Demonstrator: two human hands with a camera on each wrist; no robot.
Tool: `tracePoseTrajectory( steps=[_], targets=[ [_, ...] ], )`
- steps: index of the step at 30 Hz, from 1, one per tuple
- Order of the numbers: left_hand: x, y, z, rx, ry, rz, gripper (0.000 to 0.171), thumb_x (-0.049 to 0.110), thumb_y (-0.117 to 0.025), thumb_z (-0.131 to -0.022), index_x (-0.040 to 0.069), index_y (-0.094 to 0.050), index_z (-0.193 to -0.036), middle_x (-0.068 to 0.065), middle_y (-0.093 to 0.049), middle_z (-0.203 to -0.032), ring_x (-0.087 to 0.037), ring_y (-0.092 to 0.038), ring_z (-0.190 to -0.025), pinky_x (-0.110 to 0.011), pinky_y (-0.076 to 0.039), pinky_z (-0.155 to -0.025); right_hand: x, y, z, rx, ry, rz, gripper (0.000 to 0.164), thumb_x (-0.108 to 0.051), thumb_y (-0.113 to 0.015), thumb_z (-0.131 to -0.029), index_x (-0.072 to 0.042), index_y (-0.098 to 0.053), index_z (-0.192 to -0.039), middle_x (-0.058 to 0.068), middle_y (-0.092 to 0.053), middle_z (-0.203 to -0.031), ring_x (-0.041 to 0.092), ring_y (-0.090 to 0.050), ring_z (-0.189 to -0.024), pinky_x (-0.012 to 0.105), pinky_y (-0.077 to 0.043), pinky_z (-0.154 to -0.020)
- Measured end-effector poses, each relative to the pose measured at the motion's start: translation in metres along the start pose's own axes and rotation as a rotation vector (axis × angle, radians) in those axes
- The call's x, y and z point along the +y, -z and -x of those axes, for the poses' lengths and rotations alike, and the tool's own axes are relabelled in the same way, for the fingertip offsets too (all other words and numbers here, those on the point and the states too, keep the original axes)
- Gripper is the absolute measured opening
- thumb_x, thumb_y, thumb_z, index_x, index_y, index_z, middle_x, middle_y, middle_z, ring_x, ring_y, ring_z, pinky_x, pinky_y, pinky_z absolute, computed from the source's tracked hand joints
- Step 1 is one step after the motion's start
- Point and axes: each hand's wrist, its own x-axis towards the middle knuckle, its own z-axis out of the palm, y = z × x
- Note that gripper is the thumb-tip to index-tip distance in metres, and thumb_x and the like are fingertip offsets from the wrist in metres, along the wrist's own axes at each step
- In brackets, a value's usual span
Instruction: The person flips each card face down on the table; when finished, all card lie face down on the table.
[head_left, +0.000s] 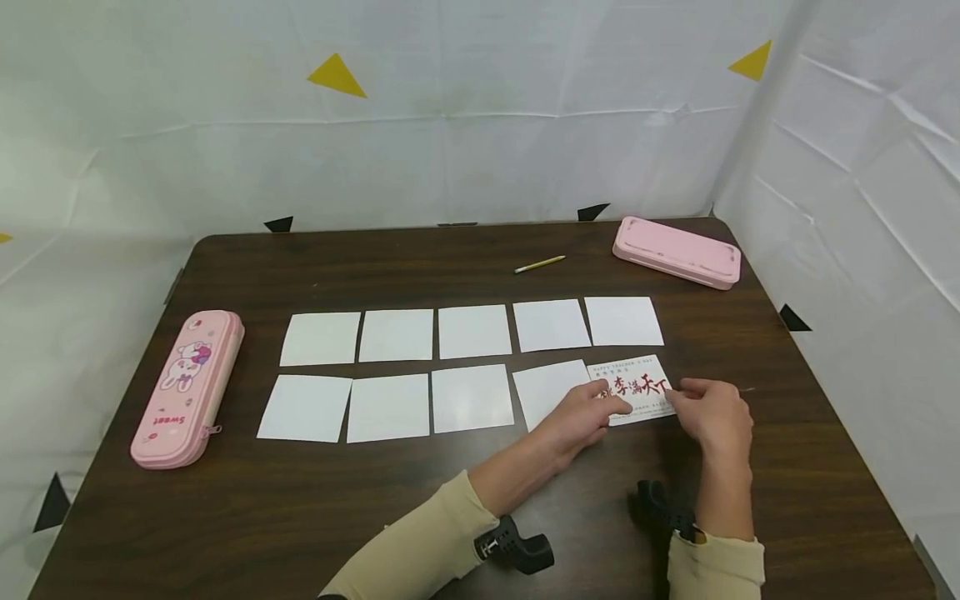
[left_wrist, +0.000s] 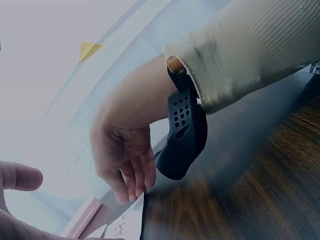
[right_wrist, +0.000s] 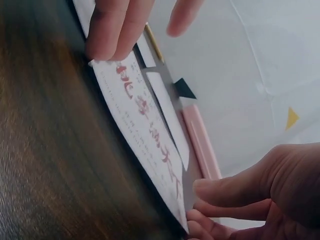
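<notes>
A white card with red lettering [head_left: 642, 385] lies at the right end of the near row of white cards. My left hand [head_left: 576, 423] reaches across to its left side, with fingertips on the corner and thumb held apart, as the right wrist view shows. At the opposite edge, my right hand [head_left: 716, 415] touches the card with its fingertips. The right wrist view shows its thumb [right_wrist: 225, 190] raised near the card's end. Under my left fingers, part of the lettering is hidden. The neighbouring blank card [head_left: 547, 390] is partly covered by the same hand.
Blank white cards form a far row [head_left: 475, 332] and the rest of the near row [head_left: 388, 406]. A pink pencil case [head_left: 187, 387] lies at the left, another pink case [head_left: 677, 252] at the back right. A pencil [head_left: 540, 264] rests behind the cards on the dark table [head_left: 247, 517].
</notes>
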Motion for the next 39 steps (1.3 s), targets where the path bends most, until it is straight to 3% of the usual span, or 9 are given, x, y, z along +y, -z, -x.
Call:
tracePoseTrajectory(
  steps=[5,14,22,25,28,33,36,39],
  targets=[
    [-0.001,-0.001,0.000,0.083,-0.001,0.017,0.069,0.015,-0.064,-0.088,-0.004,-0.036,-0.148,-0.015,-0.045,-0.145,-0.023,-0.052,-0.120,-0.046,-0.040,-0.104,0.007,0.000,-0.006,-0.039,0.010,-0.053,0.046,-0.019,-0.058,-0.095,0.004,-0.055,-0.135,0.030,-0.057,-0.125,0.044,-0.048,-0.108,0.053,-0.041,-0.083],
    [-0.002,0.004,-0.008,0.138,-0.044,0.049,0.059,0.012,-0.061,-0.092,-0.006,-0.042,-0.144,-0.015,-0.056,-0.133,-0.029,-0.057,-0.117,-0.043,-0.051,-0.090,0.016,0.003,-0.016,-0.132,0.031,-0.199,0.047,-0.015,-0.058,-0.096,0.006,-0.051,-0.138,0.027,-0.055,-0.120,0.029,-0.054,-0.089,0.024,-0.049,-0.062],
    [-0.010,0.004,-0.027,0.227,-0.123,-0.011,0.022,0.005,-0.065,-0.090,0.002,-0.072,-0.111,-0.010,-0.072,-0.097,-0.016,-0.069,-0.074,-0.028,-0.057,-0.064,0.022,0.004,-0.019,-0.071,0.000,-0.277,0.051,-0.032,-0.058,-0.098,0.002,-0.055,-0.137,0.027,-0.052,-0.132,0.029,-0.055,-0.097,0.018,-0.050,-0.062],
    [-0.013,0.005,-0.033,0.231,-0.166,0.023,0.010,0.002,-0.068,-0.089,0.004,-0.073,-0.098,-0.014,-0.073,-0.090,-0.015,-0.067,-0.061,-0.026,-0.055,-0.056,0.022,0.004,-0.019,-0.064,0.005,-0.299,0.055,-0.040,-0.056,-0.098,-0.001,-0.055,-0.138,0.025,-0.053,-0.133,0.027,-0.056,-0.098,0.017,-0.050,-0.064],
    [-0.015,0.006,-0.037,0.230,-0.189,0.040,0.005,0.002,-0.071,-0.088,0.004,-0.072,-0.092,-0.014,-0.071,-0.084,-0.015,-0.066,-0.058,-0.025,-0.055,-0.053,0.023,0.006,-0.021,-0.064,0.024,-0.350,0.058,-0.044,-0.057,-0.097,-0.002,-0.056,-0.137,0.016,-0.063,-0.116,0.017,-0.060,-0.089,0.019,-0.052,-0.066],
    [-0.012,0.009,-0.039,0.257,-0.283,-0.093,0.005,0.006,-0.074,-0.086,0.002,-0.075,-0.089,-0.006,-0.068,-0.076,-0.017,-0.068,-0.060,-0.034,-0.058,-0.060,0.023,0.012,-0.022,-0.077,0.027,-0.487,0.064,-0.050,-0.056,-0.096,0.002,-0.057,-0.134,-0.009,-0.065,-0.091,0.004,-0.060,-0.082,0.021,-0.054,-0.068],
    [-0.011,0.012,-0.040,0.260,-0.363,-0.184,0.004,0.007,-0.074,-0.087,0.004,-0.076,-0.088,-0.006,-0.069,-0.074,-0.018,-0.069,-0.061,-0.038,-0.058,-0.062,0.023,0.015,-0.021,-0.098,0.027,-0.586,0.069,-0.055,-0.051,-0.096,0.004,-0.057,-0.131,-0.012,-0.065,-0.088,0.005,-0.061,-0.085,0.022,-0.055,-0.069],
    [-0.010,0.013,-0.040,0.273,-0.420,-0.258,0.006,0.010,-0.073,-0.089,0.007,-0.077,-0.087,-0.002,-0.069,-0.070,-0.017,-0.068,-0.062,-0.029,-0.056,-0.058,0.025,0.017,-0.020,-0.119,0.061,-0.676,0.071,-0.057,-0.046,-0.096,0.006,-0.060,-0.127,-0.013,-0.067,-0.089,0.006,-0.062,-0.086,0.022,-0.055,-0.068]
  ],
)
